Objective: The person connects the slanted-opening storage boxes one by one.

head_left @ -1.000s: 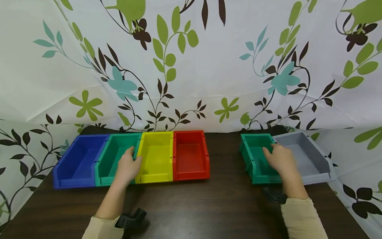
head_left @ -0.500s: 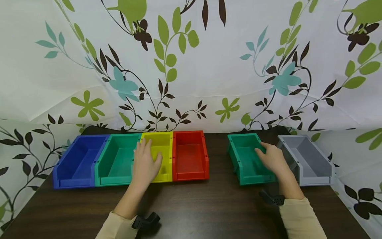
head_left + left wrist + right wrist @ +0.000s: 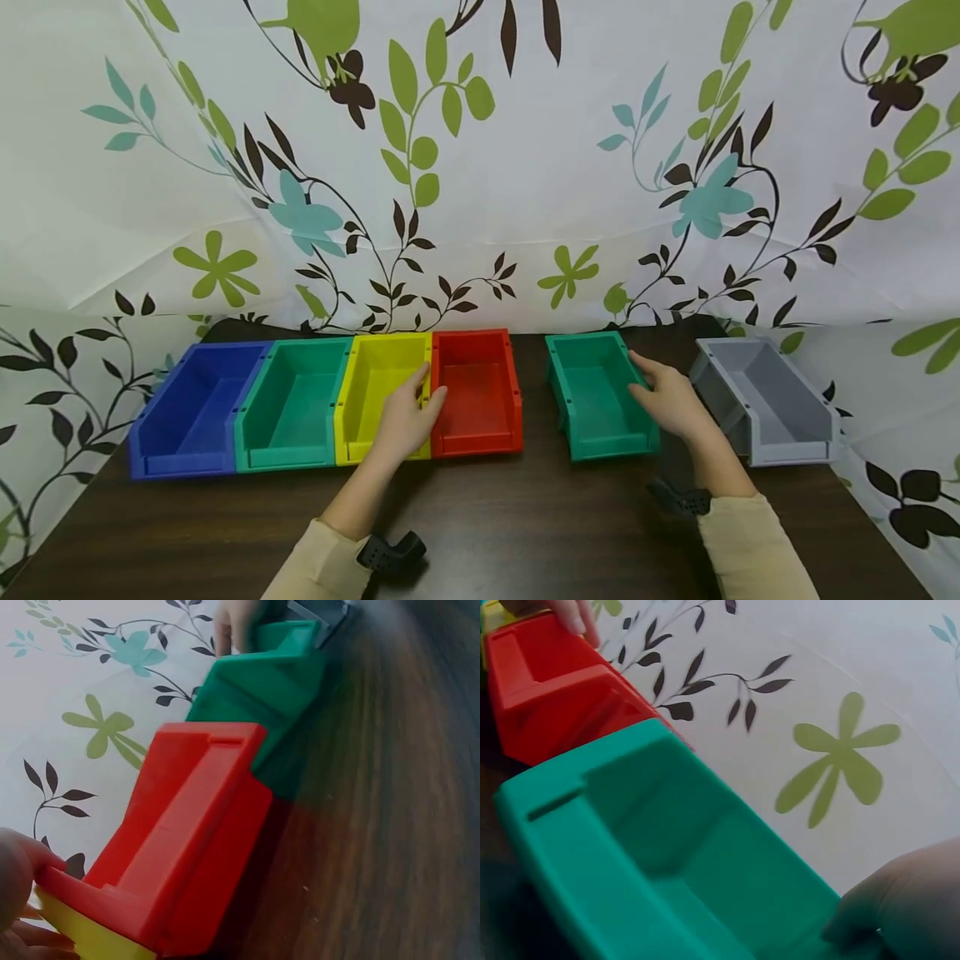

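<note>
My left hand (image 3: 405,423) is at the seam between the yellow storage bin (image 3: 371,454) and the red storage bin (image 3: 477,444). Its thumb lies over the red side and its fingers over the yellow side, pinching the adjoining walls. In the left wrist view, the thumb touches the rim of the red bin (image 3: 172,832). My right hand (image 3: 670,406) grips the right wall of a green storage bin (image 3: 617,447), thumb on the inner side. The right wrist view shows that thumb at the rim of the green bin (image 3: 667,825); the fingers beyond are mostly hidden.
Left of the yellow bin stand another green bin (image 3: 285,457) and a blue bin (image 3: 183,464), side by side. A grey bin (image 3: 795,452) stands apart at the right. Behind the dark wooden table (image 3: 480,533) hangs a leaf-patterned cloth (image 3: 525,183).
The right hand has slid the green bin left, away from the grey bin and nearer the red one. The left hand has moved right, from the green-yellow seam to the yellow-red seam.
</note>
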Motion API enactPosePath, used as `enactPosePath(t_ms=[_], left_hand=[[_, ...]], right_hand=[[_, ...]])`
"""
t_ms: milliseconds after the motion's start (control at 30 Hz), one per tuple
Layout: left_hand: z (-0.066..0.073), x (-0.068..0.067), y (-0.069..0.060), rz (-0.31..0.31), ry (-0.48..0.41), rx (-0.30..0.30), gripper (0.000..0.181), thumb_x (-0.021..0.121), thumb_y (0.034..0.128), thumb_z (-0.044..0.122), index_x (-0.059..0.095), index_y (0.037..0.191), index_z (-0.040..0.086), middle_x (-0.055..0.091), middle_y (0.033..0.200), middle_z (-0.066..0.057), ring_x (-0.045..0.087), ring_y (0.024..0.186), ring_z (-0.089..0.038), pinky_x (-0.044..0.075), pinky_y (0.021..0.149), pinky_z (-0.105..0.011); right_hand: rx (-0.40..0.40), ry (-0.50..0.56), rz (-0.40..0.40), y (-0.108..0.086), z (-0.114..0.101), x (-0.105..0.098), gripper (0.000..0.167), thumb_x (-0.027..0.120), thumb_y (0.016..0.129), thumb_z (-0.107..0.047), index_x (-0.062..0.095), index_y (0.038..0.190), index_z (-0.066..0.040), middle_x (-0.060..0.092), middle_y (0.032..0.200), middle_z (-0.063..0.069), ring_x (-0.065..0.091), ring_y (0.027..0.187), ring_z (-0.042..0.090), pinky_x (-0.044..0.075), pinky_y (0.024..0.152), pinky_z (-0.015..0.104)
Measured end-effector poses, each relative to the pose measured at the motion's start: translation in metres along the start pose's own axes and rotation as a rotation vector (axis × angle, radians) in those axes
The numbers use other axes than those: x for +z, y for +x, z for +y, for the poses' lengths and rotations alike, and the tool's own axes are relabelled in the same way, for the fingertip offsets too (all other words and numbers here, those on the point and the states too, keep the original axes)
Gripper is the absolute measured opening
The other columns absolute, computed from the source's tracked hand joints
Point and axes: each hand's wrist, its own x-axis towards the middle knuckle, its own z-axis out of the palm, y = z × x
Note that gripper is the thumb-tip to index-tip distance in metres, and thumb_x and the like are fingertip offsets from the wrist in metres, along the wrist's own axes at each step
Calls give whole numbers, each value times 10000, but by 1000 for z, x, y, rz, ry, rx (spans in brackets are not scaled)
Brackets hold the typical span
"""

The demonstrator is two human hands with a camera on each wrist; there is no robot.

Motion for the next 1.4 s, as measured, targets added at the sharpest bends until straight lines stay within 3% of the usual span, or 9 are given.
enactPosePath(t_ms=[67,133,267,500,700,900,1167,1400], left_hand=[[-2,-1,0,-4,-20,5,593,569,937,280,379,1434,17,429,1453,-171,502,1258,-361,451,978,-474],[-4,-3,1,-13,-48,5,596,578,934,285,383,1434,26,426,1459,-160,499,1262,-361,455,971,-463],[-6,-5,4,-35,-94,5,607,593,926,285,383,1436,32,412,1472,-148,494,1263,-374,469,943,-455],[-5,-5,5,-56,-87,5,617,574,933,319,369,1445,43,392,1489,-123,479,1282,-357,465,954,-453],[-6,-4,6,-64,-90,10,615,584,930,297,367,1446,42,392,1489,-121,478,1280,-362,469,947,-451],[-8,-4,6,-68,-90,0,624,588,928,309,364,1448,47,388,1491,-119,473,1285,-358,472,944,-449],[-10,-3,6,-54,-82,14,620,598,923,291,373,1441,34,406,1476,-142,485,1268,-378,466,944,-459],[-9,-4,5,-68,-80,-12,630,592,925,314,361,1453,58,394,1489,-121,478,1283,-359,469,948,-451]], right_hand=[[-22,-3,40,2,-3,4,560,523,933,-95,330,1447,17,553,1218,350,331,364,102,372,409,264],[-37,-1,74,3,-7,8,539,529,934,-94,357,1428,36,555,1211,347,476,409,144,413,436,261],[-34,20,147,4,-15,15,498,540,940,-111,411,1394,49,585,1185,323,671,666,267,465,510,264],[-35,91,250,4,-27,25,470,563,938,-142,466,1369,16,650,1108,272,690,732,273,497,519,238],[-60,104,326,4,-33,32,450,571,937,-167,501,1344,11,665,1090,254,695,878,334,580,614,373],[-84,96,362,5,-36,34,438,574,932,-158,516,1329,18,666,1087,253,686,917,344,577,648,442],[-97,97,369,9,-38,35,423,582,928,-143,530,1313,23,669,1070,256,689,905,340,576,645,442],[-96,93,361,11,-42,34,410,571,932,-137,536,1302,37,652,1093,270,677,935,360,572,682,461]])
